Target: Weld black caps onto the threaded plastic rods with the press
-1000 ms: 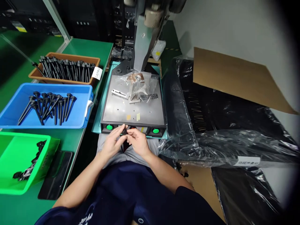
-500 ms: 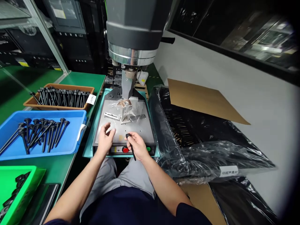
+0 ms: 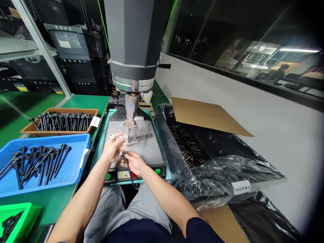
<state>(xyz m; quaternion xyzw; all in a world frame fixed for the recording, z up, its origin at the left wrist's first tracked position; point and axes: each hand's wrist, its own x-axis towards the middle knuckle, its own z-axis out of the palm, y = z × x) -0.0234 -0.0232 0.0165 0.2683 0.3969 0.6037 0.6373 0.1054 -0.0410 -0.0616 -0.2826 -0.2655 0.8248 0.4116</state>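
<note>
My left hand (image 3: 113,147) is at the left front of the metal fixture (image 3: 131,131). Its thumb and fingers close on what looks like clear plastic film (image 3: 126,140) hanging by the fixture. Just to the right and nearer me, my right hand (image 3: 135,163) grips a black threaded rod (image 3: 128,167) by its upper end. The rod's shaft slants down past the front edge of the base plate (image 3: 149,153); fingers partly cover its head. Over the fixture stands the press's metal horn (image 3: 131,109), its tip at the fixture's top.
On the left stand a brown tray (image 3: 59,134) and a blue tray (image 3: 76,180) of black rods, and a green bin (image 3: 31,211) of black parts. To the right is a plastic-lined carton (image 3: 164,135) with a cardboard flap (image 3: 210,116). Green buttons (image 3: 158,171) line the press front.
My left hand has moved forward to the fixture and closed on the film. My right hand still holds the rod, now closer to the left hand. The view has tilted up.
</note>
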